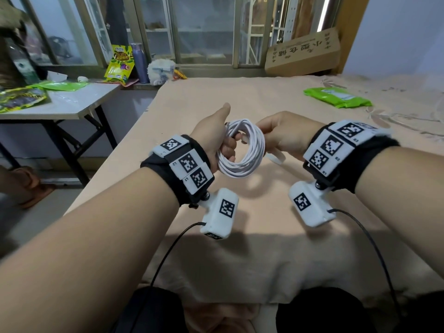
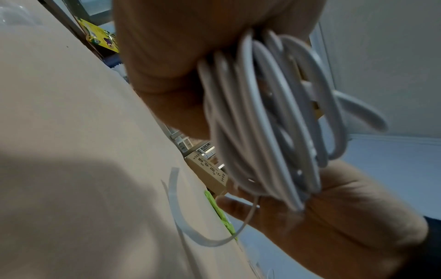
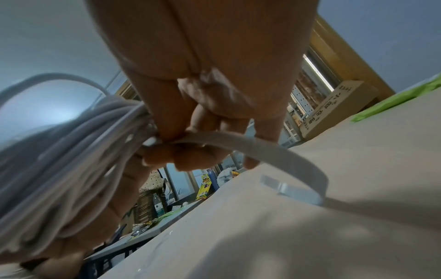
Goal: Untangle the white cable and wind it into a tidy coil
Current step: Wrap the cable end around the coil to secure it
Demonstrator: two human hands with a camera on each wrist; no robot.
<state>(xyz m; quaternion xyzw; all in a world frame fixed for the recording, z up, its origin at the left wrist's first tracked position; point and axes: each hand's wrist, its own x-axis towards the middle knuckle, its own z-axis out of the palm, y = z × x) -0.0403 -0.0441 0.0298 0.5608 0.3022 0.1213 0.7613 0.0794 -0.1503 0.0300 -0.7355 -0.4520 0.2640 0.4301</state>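
The white cable (image 1: 242, 150) is wound into a round coil of several loops, held up above the beige bed sheet (image 1: 240, 236). My left hand (image 1: 223, 143) grips the coil's left side, fingers curled through the loops, thumb raised. My right hand (image 1: 276, 133) pinches the coil's right side together with a flat white strap (image 1: 276, 158) that hangs down in a curve. In the left wrist view the cable loops (image 2: 269, 120) run from my left palm to my right hand (image 2: 334, 217). The right wrist view shows the strap (image 3: 274, 151) pinched at the cable bundle (image 3: 78, 143).
A green packet (image 1: 336, 97) lies on the bed at the far right. A cardboard box (image 1: 302, 54) leans on the windowsill. A grey folding table (image 1: 60, 102) with snack bags stands at left. A bottle (image 1: 140, 63) and yellow bag (image 1: 119, 66) sit by the window.
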